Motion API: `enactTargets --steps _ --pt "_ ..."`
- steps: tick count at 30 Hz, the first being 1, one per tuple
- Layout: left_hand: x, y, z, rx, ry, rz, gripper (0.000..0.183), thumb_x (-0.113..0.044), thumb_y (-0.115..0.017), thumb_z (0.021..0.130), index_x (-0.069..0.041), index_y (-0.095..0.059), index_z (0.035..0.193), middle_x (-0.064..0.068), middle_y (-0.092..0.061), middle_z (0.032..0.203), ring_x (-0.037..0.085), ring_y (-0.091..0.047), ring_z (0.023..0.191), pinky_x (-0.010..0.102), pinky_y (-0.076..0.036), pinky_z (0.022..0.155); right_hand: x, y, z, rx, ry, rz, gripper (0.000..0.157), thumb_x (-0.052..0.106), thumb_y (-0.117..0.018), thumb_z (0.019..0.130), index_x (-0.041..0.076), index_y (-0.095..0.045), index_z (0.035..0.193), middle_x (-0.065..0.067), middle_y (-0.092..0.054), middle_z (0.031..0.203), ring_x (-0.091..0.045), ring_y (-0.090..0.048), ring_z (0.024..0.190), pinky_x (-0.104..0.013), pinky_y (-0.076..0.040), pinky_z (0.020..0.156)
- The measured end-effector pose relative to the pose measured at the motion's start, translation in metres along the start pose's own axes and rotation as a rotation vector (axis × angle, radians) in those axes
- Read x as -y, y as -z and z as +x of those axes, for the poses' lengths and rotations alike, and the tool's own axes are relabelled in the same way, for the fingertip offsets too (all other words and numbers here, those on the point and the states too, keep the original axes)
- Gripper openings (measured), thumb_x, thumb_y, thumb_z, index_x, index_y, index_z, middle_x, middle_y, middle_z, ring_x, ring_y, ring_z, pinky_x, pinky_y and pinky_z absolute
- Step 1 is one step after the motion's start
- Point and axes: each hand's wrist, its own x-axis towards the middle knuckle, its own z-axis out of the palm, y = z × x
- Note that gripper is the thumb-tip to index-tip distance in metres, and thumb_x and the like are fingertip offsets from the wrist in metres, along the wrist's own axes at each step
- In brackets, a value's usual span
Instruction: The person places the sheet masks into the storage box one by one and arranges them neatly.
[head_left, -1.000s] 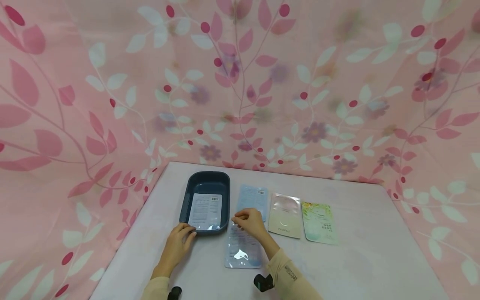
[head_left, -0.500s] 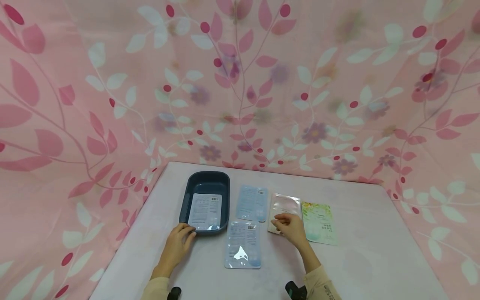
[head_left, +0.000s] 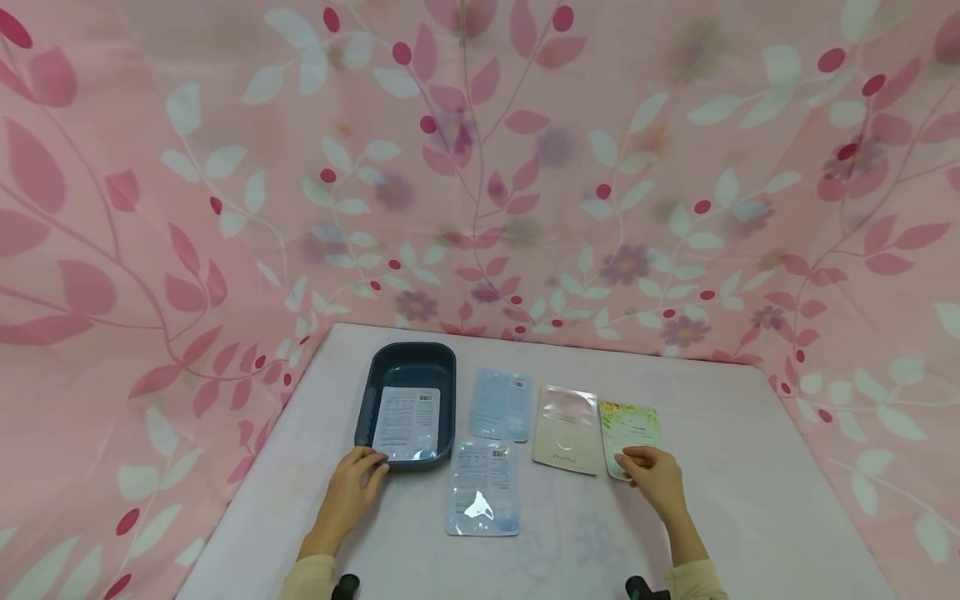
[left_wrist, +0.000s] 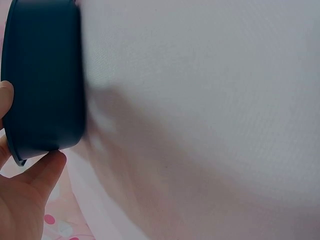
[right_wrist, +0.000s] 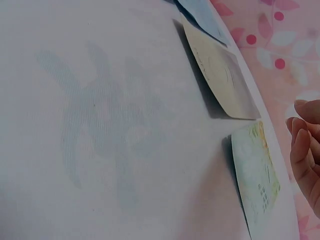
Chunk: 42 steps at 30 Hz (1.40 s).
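Note:
My left hand [head_left: 348, 492] holds the near-left corner of a dark blue plastic tray [head_left: 412, 354]. In the left wrist view, fingertips [left_wrist: 5, 97] lie over the tray's rim while another digit presses its outer wall. Inside the tray lies a flat pale packet [head_left: 407, 423] with printed text and a barcode. My right hand [head_left: 656, 479] hovers over the lower part of a green leaf-printed packet [head_left: 630, 425], partly hiding it. Its fingers are loosely bent, holding nothing; the right wrist view shows them apart from the packet.
Left of the green packet lies a beige and silver packet [head_left: 566, 433]. Two light-blue packets, one farther back [head_left: 501, 406] and one nearer [head_left: 483, 492], lie just right of the tray. Behind the white table [head_left: 750, 500] hangs a pink floral cloth [head_left: 480, 167].
My right hand has moved rightward from the nearer light-blue packet, past the beige one, to the green packet. The left hand stays at the tray's corner.

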Motion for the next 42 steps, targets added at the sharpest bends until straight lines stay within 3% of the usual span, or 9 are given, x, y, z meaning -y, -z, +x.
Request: enactTargets --steps 11,19,24,28,32,35,37,42 --pt "-0.002 0.000 0.000 0.024 0.033 0.003 0.018 0.001 -0.076 0.075 0.000 -0.071 0.091 0.006 -0.059 0.090 0.020 -0.056 0.085 0.040 -0.051 0.075 -0.024 0.024 -0.007 -0.054 -0.093 -0.056 0.036 0.013 -0.067 0.088 -0.015 -0.059 0.110 -0.019 -0.069 0.084 -0.019 -0.064 0.064 -0.022 -0.052 0.056" --pt "-0.002 0.001 -0.001 0.029 0.042 0.004 0.019 0.001 -0.076 0.075 0.001 -0.070 0.092 0.006 -0.059 0.090 0.019 -0.056 0.084 0.040 -0.050 0.074 -0.040 0.038 -0.006 -0.160 -0.149 -0.012 0.039 0.011 -0.069 0.086 -0.016 -0.058 0.112 -0.009 -0.069 0.075 -0.011 -0.062 0.058 -0.021 -0.052 0.054" --pt "0.000 0.000 -0.001 0.023 0.028 -0.003 0.019 0.001 -0.077 0.074 0.001 -0.070 0.092 0.006 -0.059 0.090 0.019 -0.056 0.084 0.040 -0.051 0.074 -0.050 0.043 -0.006 -0.203 -0.178 -0.027 0.040 0.008 -0.067 0.085 -0.017 -0.054 0.114 -0.012 -0.068 0.077 -0.006 -0.060 0.056 -0.020 -0.051 0.052" --pt "0.000 -0.001 -0.001 0.028 0.035 -0.004 0.019 0.001 -0.077 0.075 0.000 -0.071 0.092 0.006 -0.059 0.091 0.020 -0.057 0.085 0.040 -0.051 0.075 -0.057 0.045 -0.006 -0.252 -0.199 -0.139 0.041 0.008 -0.065 0.083 -0.018 -0.054 0.111 -0.026 -0.065 0.086 -0.017 -0.062 0.060 -0.025 -0.051 0.053" --pt "-0.001 -0.002 -0.001 0.033 0.040 0.000 0.019 0.000 -0.077 0.075 0.000 -0.071 0.093 0.006 -0.059 0.091 0.020 -0.057 0.086 0.041 -0.051 0.075 -0.059 0.044 -0.006 -0.244 -0.249 -0.272 0.046 0.015 -0.064 0.082 -0.019 -0.053 0.111 -0.035 -0.058 0.100 -0.042 -0.059 0.083 -0.043 -0.050 0.069" --pt "-0.001 -0.002 0.000 0.030 0.039 -0.004 0.019 0.000 -0.077 0.075 0.001 -0.071 0.093 0.006 -0.059 0.091 0.020 -0.057 0.085 0.040 -0.051 0.075 -0.061 0.042 -0.003 -0.217 -0.279 -0.297 0.049 0.019 -0.062 0.083 -0.018 -0.052 0.113 -0.036 -0.056 0.107 -0.048 -0.054 0.094 -0.052 -0.045 0.079" --pt "0.000 -0.002 -0.001 0.023 0.034 -0.006 0.019 0.001 -0.077 0.075 0.001 -0.071 0.092 0.006 -0.059 0.091 0.020 -0.056 0.085 0.040 -0.051 0.075 -0.061 0.040 -0.001 -0.205 -0.292 -0.279 0.050 0.020 -0.062 0.083 -0.018 -0.053 0.113 -0.036 -0.056 0.109 -0.048 -0.054 0.095 -0.051 -0.046 0.079" --pt "0.000 -0.001 -0.001 0.013 0.021 -0.004 0.019 0.000 -0.077 0.074 0.000 -0.071 0.092 0.005 -0.059 0.090 0.020 -0.056 0.084 0.040 -0.050 0.074 -0.060 0.034 0.003 -0.203 -0.309 -0.223 0.049 0.020 -0.065 0.082 -0.017 -0.054 0.112 -0.035 -0.058 0.104 -0.042 -0.059 0.086 -0.035 -0.050 0.064"
